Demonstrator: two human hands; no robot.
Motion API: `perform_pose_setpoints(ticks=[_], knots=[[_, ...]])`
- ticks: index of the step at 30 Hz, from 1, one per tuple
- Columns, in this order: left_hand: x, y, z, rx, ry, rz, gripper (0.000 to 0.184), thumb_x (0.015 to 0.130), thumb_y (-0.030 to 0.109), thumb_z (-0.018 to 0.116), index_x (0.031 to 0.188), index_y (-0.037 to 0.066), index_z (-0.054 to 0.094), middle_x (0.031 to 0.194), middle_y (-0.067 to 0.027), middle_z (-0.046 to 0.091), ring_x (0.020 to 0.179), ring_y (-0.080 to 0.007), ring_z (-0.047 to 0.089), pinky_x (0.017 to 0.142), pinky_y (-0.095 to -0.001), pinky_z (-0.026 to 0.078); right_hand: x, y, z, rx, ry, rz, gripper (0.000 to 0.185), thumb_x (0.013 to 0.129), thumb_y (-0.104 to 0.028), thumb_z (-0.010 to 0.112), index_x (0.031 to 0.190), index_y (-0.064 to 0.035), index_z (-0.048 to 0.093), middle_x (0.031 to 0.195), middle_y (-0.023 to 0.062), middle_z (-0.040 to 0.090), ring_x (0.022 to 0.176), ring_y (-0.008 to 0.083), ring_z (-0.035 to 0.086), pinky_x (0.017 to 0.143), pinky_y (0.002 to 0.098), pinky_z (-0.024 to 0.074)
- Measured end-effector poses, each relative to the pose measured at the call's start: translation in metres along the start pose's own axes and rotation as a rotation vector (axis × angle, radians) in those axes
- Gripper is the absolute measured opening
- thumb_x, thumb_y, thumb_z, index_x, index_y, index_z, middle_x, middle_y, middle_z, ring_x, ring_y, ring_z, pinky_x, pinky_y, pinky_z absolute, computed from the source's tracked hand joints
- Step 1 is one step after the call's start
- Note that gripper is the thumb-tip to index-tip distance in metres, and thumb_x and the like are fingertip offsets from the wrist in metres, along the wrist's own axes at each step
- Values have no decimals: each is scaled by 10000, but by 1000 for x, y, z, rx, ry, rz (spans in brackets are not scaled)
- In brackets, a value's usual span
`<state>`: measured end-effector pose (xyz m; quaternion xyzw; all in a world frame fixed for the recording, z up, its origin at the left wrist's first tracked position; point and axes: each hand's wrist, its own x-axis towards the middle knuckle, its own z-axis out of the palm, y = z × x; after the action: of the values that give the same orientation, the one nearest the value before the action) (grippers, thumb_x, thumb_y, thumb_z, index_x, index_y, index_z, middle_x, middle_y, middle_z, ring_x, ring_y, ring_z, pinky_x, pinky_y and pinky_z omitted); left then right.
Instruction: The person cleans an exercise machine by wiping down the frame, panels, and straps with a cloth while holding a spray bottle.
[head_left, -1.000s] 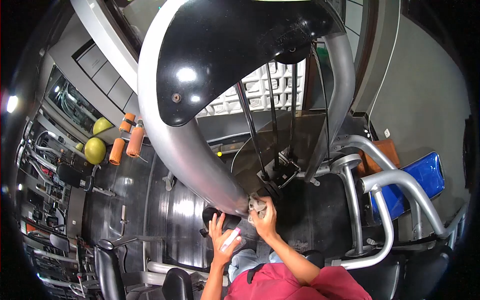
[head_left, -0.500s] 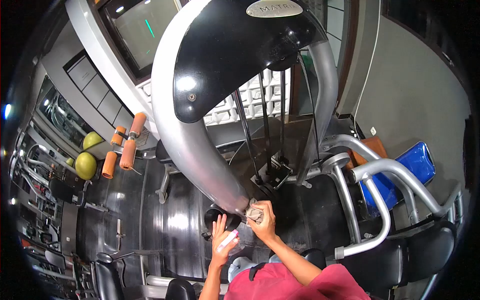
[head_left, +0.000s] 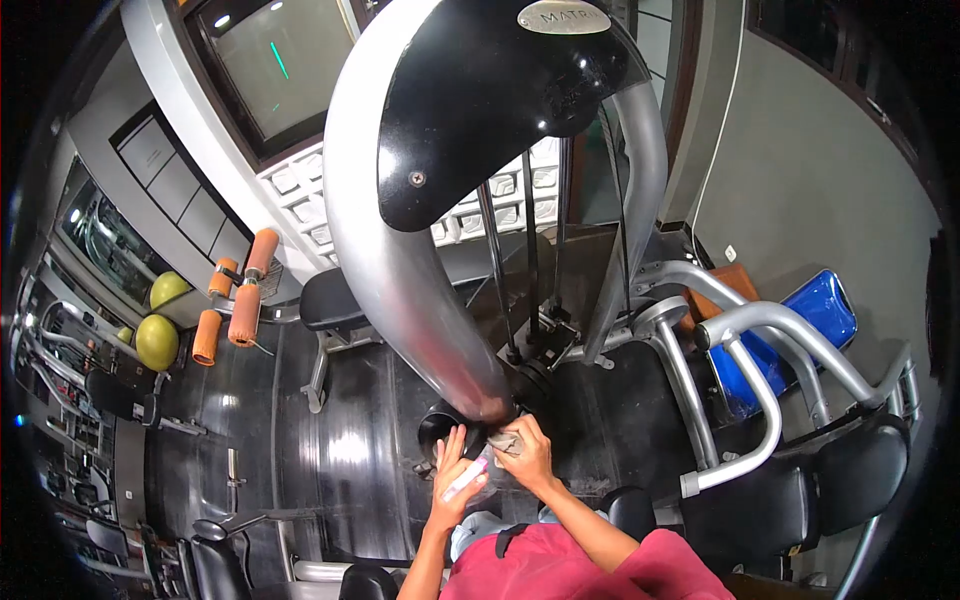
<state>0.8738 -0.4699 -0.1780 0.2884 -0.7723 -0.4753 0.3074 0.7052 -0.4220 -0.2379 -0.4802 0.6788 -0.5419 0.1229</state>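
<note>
My left hand (head_left: 452, 488) is closed around a small clear spray bottle with a white and pink head (head_left: 466, 479), its upper fingers stretched out. In my right hand (head_left: 530, 457) is a crumpled grey-beige cloth (head_left: 506, 443), pinched between thumb and fingers. The cloth is at the lower end of the thick silver frame tube (head_left: 440, 310) of a weight machine; whether it touches the metal I cannot tell. A round black part (head_left: 436, 430) of the machine sits just beyond my left fingertips. My hands are close together, the bottle's head beside the cloth.
A black cover (head_left: 480, 110) tops the machine, above its cables and guide rods. To the right are a bent silver handle frame (head_left: 765, 400), black seat pads (head_left: 750, 520) and a blue pad (head_left: 825, 320) by the wall. Orange foam rollers (head_left: 243, 315) stand left.
My right hand and the cloth have moved a little down, toward the tube's lower end and closer to the bottle. The view has shifted slightly; my left hand keeps its hold.
</note>
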Motion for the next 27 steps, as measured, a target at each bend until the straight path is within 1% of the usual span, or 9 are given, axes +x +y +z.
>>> perform_pose_setpoints(ticks=[3, 7, 10, 12, 17, 20, 24, 26, 27], knots=[[0, 0, -2, -18, -16, -25, 286, 867, 318, 657, 844, 34, 671, 1566, -257, 299, 1501, -370, 200, 1205, -493, -1, 13, -29, -10, 66, 126, -152, 429, 610, -63, 845, 1003, -79, 674, 981, 108, 625, 853, 296, 661, 694, 385, 538], [0, -2, -3, -46, -25, -33, 293, 863, 326, 649, 846, 34, 670, 1568, -253, 296, 1504, -359, 198, 1207, -484, -10, 18, -39, -8, 77, 167, -194, 435, 579, -18, 842, 974, -65, 665, 954, 127, 629, 839, 314, 656, 709, 391, 541], [-1, -4, -3, -46, -23, -29, 294, 861, 327, 649, 849, 34, 668, 1568, -252, 297, 1503, -358, 203, 1207, -481, -10, 9, -10, -2, 47, 135, -243, 432, 579, -36, 832, 971, -78, 655, 955, 119, 626, 839, 324, 656, 710, 399, 544], [-1, -4, -3, -35, -19, -20, 291, 860, 324, 650, 851, 34, 667, 1568, -250, 298, 1502, -357, 208, 1207, -481, -8, -2, 17, 2, -77, 18, -190, 421, 587, -59, 817, 970, -88, 645, 954, 113, 622, 841, 329, 656, 714, 407, 546], [-1, 0, -1, -16, 4, -28, 282, 863, 313, 650, 862, 32, 671, 1565, -243, 314, 1493, -360, 234, 1205, -495, -5, -3, 28, 2, -93, -30, -162, 368, 596, -84, 817, 925, -88, 653, 926, 96, 623, 827, 318, 658, 707, 403, 549], [-1, -1, 2, 14, 20, -20, 292, 852, 324, 654, 865, 33, 675, 1563, -242, 319, 1491, -361, 240, 1204, -503, -7, 13, -3, -11, -26, -16, -195, 367, 585, -84, 837, 915, -92, 678, 914, 82, 635, 812, 296, 667, 691, 386, 553], [-2, -3, 5, 29, 68, -24, 293, 834, 327, 653, 860, 37, 681, 1555, -240, 337, 1484, -365, 256, 1203, -503, -4, 38, -45, -30, 63, 28, -303, 436, 557, -73, 867, 965, -103, 717, 942, 77, 656, 817, 269, 679, 691, 364, 557], [-3, -6, 8, 44, 93, -17, 290, 818, 324, 649, 848, 38, 683, 1547, -240, 353, 1479, -366, 269, 1204, -501, 2, 49, -61, -35, 74, 104, -409, 429, 577, -99, 867, 980, -108, 720, 944, 79, 652, 819, 272, 674, 693, 365, 553], [-3, -4, 9, 49, 118, -13, 288, 809, 316, 648, 833, 31, 682, 1524, -242, 391, 1470, -365, 291, 1204, -501, 13, 54, -69, -40, 59, 67, -427, 448, 623, -99, 824, 1052, -146, 707, 984, 54, 642, 855, 254, 664, 710, 372, 552]])
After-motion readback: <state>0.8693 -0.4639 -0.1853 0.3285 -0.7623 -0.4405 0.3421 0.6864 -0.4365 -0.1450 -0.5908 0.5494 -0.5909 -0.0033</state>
